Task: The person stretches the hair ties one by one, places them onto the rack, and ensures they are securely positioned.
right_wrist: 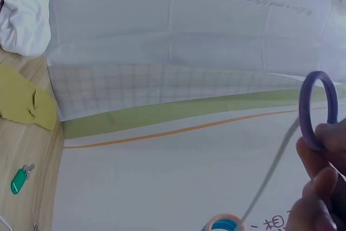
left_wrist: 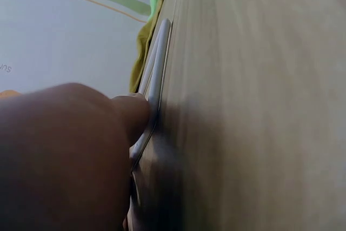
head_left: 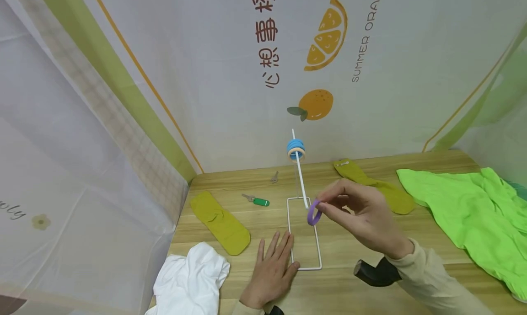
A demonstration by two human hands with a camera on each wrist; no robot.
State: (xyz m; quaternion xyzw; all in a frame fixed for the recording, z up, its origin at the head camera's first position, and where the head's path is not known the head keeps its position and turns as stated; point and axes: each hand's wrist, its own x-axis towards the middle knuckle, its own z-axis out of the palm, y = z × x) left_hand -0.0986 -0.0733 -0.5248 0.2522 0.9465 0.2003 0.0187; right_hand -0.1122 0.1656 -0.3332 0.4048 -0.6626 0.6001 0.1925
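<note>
A purple ring (head_left: 311, 216) is pinched between thumb and forefinger of my right hand (head_left: 366, 216), held upright beside the near end of the white rod (head_left: 302, 180). Whether the rod tip enters the ring I cannot tell; the right wrist view shows the ring (right_wrist: 305, 109) close to that tip. Farther along the rod hang several blue rings (head_left: 294, 144) and a beige ring (head_left: 290, 156). My left hand (head_left: 271, 274) lies flat with straight fingers, its fingertips and thumb touching the left side of the white wire base (head_left: 319, 246). In the left wrist view the thumb (left_wrist: 132, 113) touches this wire.
Left of the stand lie a yellow-green sock (head_left: 220, 223), a key with a green tag (head_left: 260, 202) and a white cloth (head_left: 197, 278). A loose key (head_left: 274, 177) lies behind. On the right are another sock (head_left: 393, 196) and a bright green cloth (head_left: 457, 205). A printed curtain (head_left: 230, 114) hangs behind.
</note>
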